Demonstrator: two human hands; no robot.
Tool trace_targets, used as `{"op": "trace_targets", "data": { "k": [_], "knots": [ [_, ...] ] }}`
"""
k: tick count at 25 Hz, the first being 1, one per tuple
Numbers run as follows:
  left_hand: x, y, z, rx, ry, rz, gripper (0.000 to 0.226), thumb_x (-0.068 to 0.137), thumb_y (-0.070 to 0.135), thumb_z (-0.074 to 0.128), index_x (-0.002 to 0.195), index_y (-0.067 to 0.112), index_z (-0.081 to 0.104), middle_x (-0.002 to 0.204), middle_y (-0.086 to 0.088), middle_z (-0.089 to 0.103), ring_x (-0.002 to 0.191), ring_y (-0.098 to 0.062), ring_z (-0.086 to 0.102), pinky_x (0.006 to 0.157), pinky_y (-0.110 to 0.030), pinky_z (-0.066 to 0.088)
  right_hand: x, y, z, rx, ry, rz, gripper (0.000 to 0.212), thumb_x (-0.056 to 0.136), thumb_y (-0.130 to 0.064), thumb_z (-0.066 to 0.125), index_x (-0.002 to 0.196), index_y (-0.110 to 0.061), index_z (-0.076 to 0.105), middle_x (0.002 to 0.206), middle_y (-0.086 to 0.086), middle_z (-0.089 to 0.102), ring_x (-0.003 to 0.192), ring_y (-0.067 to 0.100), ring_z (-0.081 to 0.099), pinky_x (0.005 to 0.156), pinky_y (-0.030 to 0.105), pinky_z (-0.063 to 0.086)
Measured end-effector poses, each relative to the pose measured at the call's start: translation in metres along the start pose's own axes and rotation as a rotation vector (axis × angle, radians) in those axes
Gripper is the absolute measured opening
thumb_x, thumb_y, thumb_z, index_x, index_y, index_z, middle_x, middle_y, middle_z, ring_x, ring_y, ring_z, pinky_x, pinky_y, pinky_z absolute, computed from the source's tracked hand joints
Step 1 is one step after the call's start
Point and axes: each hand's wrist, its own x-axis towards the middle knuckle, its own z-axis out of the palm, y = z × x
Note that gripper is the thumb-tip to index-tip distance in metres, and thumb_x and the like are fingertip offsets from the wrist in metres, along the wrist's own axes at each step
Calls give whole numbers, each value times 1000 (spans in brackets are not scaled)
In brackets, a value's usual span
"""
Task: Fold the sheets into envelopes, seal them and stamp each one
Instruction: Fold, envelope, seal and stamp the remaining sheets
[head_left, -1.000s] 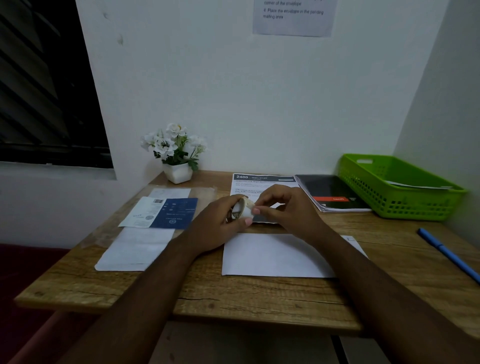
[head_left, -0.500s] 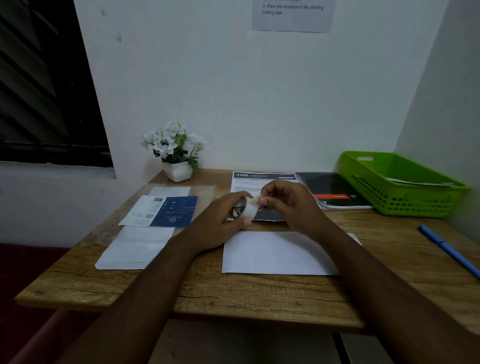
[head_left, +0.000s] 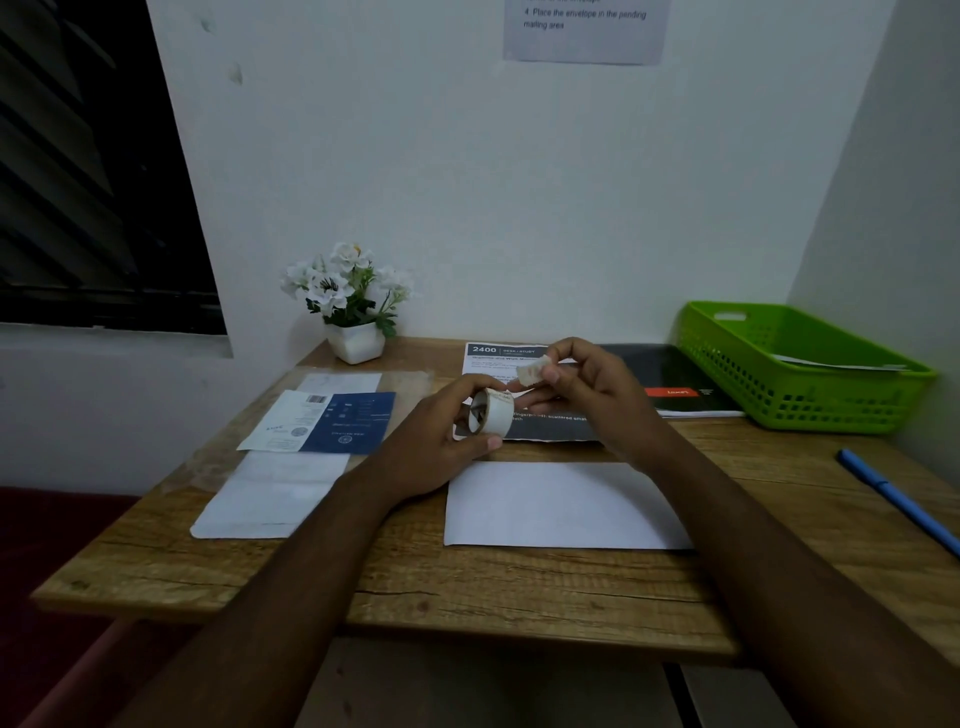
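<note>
My left hand (head_left: 441, 431) grips a small white tape roll (head_left: 491, 413) above the table's middle. My right hand (head_left: 587, 395) pinches the free end of the tape (head_left: 532, 371), pulled up and to the right of the roll. A folded white sheet (head_left: 561, 506) lies flat on the wooden table (head_left: 467, 582) just below both hands. Another white sheet (head_left: 270, 493) lies to the left, under a blue and white leaflet (head_left: 332, 423).
A green basket (head_left: 795, 369) with paper inside stands at the back right. A blue pen (head_left: 898, 501) lies near the right edge. A dark folder (head_left: 675, 384) and a printed card (head_left: 498, 356) lie behind my hands. A white flower pot (head_left: 353, 306) stands at the back left.
My right hand has lifted up and to the right, drawing a short strip of tape off the roll. My left hand has kept the roll nearly in place.
</note>
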Motion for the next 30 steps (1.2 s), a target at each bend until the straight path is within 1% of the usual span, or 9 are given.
{"op": "trace_targets", "data": {
  "k": [4,9,12,15,18,21,23,26,30],
  "knots": [
    [2,-2,1,3,28,-27,46,83,22,70,122,32,47,114,14,56,99,2,57,79,-15,51,0,-1,-4,0,23,27,6,98,-7,47,96,-7,54,98,18,73,84,28,73,71,28,59],
    [3,0,1,54,103,-70,51,74,27,77,118,27,50,95,18,57,77,14,56,62,-6,44,0,4,-3,-26,84,24,6,94,-2,53,92,-6,56,67,6,70,55,18,65,54,26,55],
    [6,-4,1,77,215,-135,58,69,35,80,117,23,50,90,14,60,68,4,57,59,-12,46,0,9,-3,-55,115,37,6,91,2,58,90,-4,59,69,11,68,54,16,65,54,25,55],
    [11,-7,2,123,351,-159,51,70,34,80,110,19,53,80,18,56,62,4,54,54,-8,41,2,15,-2,-78,123,46,7,88,5,61,88,-3,61,74,13,66,58,12,65,57,22,55],
    [25,-17,-10,214,378,-212,51,68,32,82,111,19,58,97,6,63,80,-6,58,68,-20,49,5,20,-4,-145,135,35,8,85,6,66,89,-1,67,79,11,70,66,11,66,66,22,57],
    [47,-31,-31,358,268,-215,56,67,20,83,118,19,59,116,-5,63,99,-19,60,80,-30,49,6,21,-6,-289,120,33,13,82,3,70,89,-7,74,87,2,74,75,9,67,75,22,54],
    [65,-42,-44,425,183,-220,58,67,9,82,120,16,60,119,-8,64,104,-22,59,86,-32,49,8,24,-7,-390,115,27,13,83,-3,72,89,-13,75,89,-8,74,75,4,67,74,16,51],
    [87,-61,-53,563,61,-235,56,71,-1,73,121,19,60,123,-8,62,109,-24,57,90,-39,50,11,28,-6,-474,109,23,7,86,-15,70,89,-16,76,83,-10,73,74,3,66,70,15,49],
    [102,-82,-39,644,26,-247,57,75,-5,62,128,17,57,128,-9,56,116,-27,52,91,-33,44,15,34,-3,-601,107,24,9,85,-24,71,83,-17,77,77,-13,71,68,-1,62,62,10,40]
  ]
}}
